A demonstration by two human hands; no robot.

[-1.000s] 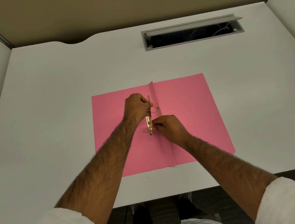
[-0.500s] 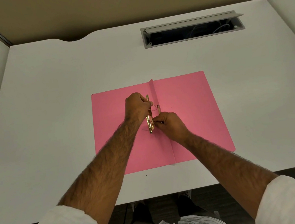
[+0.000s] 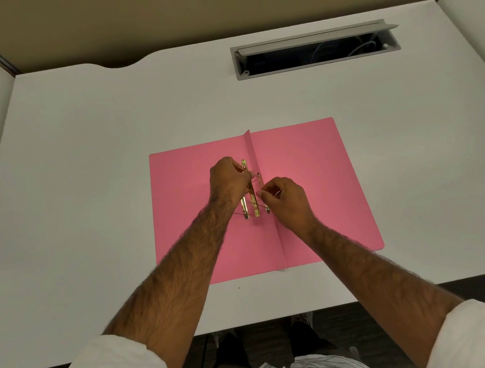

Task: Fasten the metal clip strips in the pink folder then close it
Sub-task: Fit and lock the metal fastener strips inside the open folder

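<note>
A pink folder (image 3: pixel 311 177) lies open and flat on the white desk, its spine fold running front to back through the middle. Gold metal clip strips (image 3: pixel 254 200) lie along the spine, with thin wire prongs sticking out beside them. My left hand (image 3: pixel 228 182) pinches the upper part of the strips from the left. My right hand (image 3: pixel 285 200) sits just right of the spine, its fingertips pinched on a thin prong next to the strips. The hands hide the middle of the strips.
The white desk (image 3: pixel 87 168) has a grey cable slot (image 3: pixel 316 49) with its lid up at the back right. Partition walls stand at the left, right and back. The desk's front edge runs just below the folder.
My right hand has shifted slightly right and up along the spine, its fingers now on a prong. The strips show more, spread apart at their lower ends. My left hand holds its place.
</note>
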